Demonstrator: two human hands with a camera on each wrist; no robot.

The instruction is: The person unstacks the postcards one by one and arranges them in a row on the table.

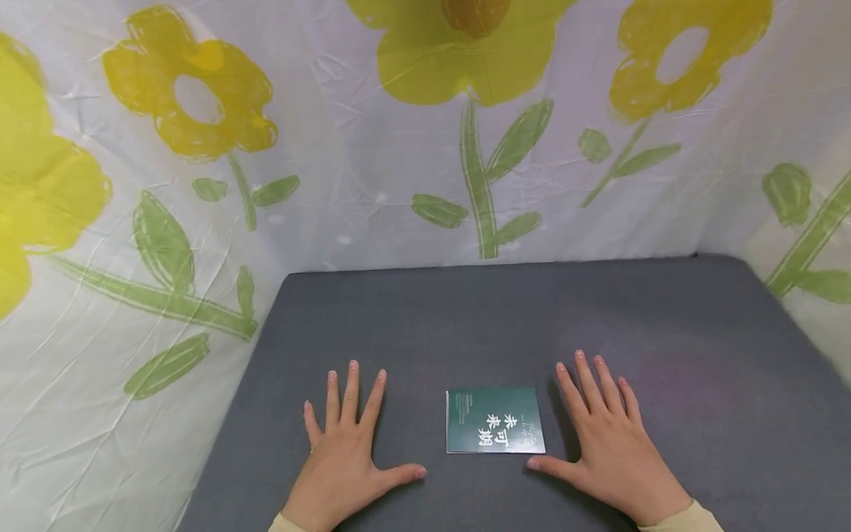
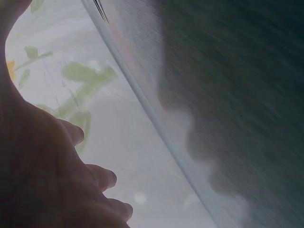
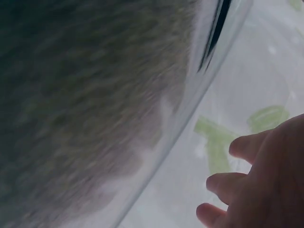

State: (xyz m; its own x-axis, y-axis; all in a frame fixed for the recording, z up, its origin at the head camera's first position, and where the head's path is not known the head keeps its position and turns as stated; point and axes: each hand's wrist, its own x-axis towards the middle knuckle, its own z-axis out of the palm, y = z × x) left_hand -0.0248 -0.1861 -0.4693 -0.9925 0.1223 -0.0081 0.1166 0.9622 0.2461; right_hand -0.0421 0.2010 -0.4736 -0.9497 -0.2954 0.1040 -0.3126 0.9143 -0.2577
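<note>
A thin green booklet (image 1: 495,421) with white Chinese characters lies flat on the grey table, between the two hands in the head view. To its left, my left hand (image 1: 346,451) is spread with straight fingers, palm down, and holds nothing. On the other side my right hand (image 1: 608,443) is spread the same way, its thumb tip right by the booklet's near right corner. Both wrist views show the hands from close up: the left hand (image 2: 52,175) at the left edge, the right hand (image 3: 270,175) at the lower right.
The dark grey table (image 1: 425,318) has rounded far corners. White cloth (image 1: 319,185) printed with yellow flowers and green leaves hangs behind it and along both sides. Cream sleeve cuffs (image 1: 685,517) show at the wrists.
</note>
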